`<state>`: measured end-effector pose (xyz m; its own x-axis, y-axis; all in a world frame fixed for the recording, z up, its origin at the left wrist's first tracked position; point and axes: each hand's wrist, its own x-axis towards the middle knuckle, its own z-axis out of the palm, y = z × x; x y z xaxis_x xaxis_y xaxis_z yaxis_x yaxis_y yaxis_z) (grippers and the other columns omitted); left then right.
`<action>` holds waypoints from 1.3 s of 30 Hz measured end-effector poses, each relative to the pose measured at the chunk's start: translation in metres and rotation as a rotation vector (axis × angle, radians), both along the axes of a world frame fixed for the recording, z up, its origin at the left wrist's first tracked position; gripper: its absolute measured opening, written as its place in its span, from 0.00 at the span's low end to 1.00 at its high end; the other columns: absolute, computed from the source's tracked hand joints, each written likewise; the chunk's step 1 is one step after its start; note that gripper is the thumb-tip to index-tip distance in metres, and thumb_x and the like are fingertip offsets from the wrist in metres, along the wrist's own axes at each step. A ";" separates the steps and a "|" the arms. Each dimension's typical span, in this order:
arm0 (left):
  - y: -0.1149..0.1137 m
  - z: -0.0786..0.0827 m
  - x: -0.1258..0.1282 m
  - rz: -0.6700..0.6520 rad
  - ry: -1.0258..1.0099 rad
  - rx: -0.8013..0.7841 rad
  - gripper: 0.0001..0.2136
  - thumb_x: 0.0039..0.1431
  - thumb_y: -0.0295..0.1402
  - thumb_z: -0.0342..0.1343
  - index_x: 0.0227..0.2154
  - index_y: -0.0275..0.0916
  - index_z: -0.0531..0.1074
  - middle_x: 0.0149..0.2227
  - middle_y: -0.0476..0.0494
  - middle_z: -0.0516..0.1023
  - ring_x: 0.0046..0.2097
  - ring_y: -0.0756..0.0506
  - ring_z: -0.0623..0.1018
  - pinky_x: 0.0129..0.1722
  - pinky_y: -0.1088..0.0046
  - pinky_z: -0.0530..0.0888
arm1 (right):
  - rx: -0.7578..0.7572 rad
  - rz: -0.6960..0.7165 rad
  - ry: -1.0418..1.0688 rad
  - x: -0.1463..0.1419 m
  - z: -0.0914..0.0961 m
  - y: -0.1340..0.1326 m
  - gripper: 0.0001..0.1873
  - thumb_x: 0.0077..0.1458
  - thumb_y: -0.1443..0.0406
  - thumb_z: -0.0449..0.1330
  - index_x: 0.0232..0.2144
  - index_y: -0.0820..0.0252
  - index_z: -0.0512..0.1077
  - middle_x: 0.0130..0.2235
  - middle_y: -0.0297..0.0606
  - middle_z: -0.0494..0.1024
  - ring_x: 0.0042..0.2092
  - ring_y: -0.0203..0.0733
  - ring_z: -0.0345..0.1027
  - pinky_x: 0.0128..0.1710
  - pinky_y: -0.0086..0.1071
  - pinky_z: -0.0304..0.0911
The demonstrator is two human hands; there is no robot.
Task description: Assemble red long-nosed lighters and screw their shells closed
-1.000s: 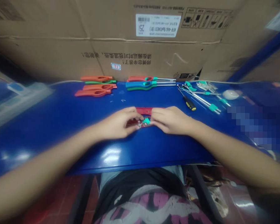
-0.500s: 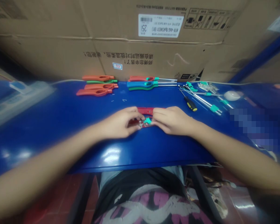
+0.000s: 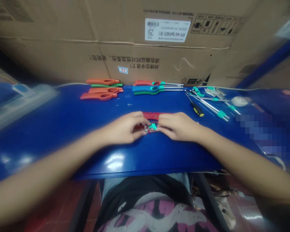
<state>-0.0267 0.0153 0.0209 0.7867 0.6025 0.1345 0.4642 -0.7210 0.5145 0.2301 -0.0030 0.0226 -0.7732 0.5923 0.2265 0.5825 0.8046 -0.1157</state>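
Observation:
A red plastic lighter shell (image 3: 151,115) lies on the blue table (image 3: 62,129) in front of me, mostly covered by both hands. My left hand (image 3: 123,129) pinches its left part, fingers curled. My right hand (image 3: 177,126) pinches a small teal piece (image 3: 154,126) with a bit of metal at the shell's middle. The fingertips of the two hands almost meet over the shell.
Orange and green shells (image 3: 100,90) lie at the back left, assembled lighters (image 3: 154,87) at the back centre. A yellow-and-black screwdriver (image 3: 196,108), metal tubes with teal ends (image 3: 215,103) and a white object (image 3: 239,101) sit at the right. A cardboard box (image 3: 135,45) stands behind.
Both hands stay on the red shell, with only tiny finger shifts. The view has tilted slightly.

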 end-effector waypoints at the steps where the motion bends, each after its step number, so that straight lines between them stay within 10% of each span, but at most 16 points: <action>1: 0.000 0.000 0.000 0.000 -0.003 0.016 0.14 0.62 0.32 0.57 0.49 0.38 0.75 0.44 0.41 0.76 0.46 0.42 0.77 0.49 0.64 0.75 | -0.031 -0.009 0.006 0.000 0.001 0.000 0.11 0.67 0.63 0.56 0.34 0.60 0.74 0.36 0.38 0.78 0.33 0.38 0.67 0.29 0.31 0.50; 16: -0.005 -0.003 0.000 -0.041 0.085 0.293 0.15 0.70 0.36 0.52 0.53 0.39 0.77 0.48 0.38 0.79 0.48 0.41 0.78 0.48 0.62 0.77 | -0.452 -0.266 0.286 -0.001 0.005 0.006 0.08 0.55 0.62 0.68 0.29 0.62 0.76 0.28 0.33 0.74 0.27 0.32 0.63 0.30 0.28 0.56; 39: -0.009 0.001 0.002 -0.044 0.173 0.375 0.16 0.71 0.36 0.49 0.54 0.41 0.77 0.52 0.39 0.78 0.51 0.40 0.77 0.52 0.60 0.76 | -0.344 -0.042 0.259 -0.001 0.006 0.003 0.08 0.63 0.67 0.61 0.42 0.61 0.79 0.40 0.42 0.78 0.37 0.39 0.71 0.39 0.32 0.65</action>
<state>-0.0248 0.0067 0.0215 0.8407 0.5024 0.2020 0.4856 -0.8646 0.1294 0.2292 0.0000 0.0286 -0.6902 0.6972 0.1937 0.5305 0.6696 -0.5199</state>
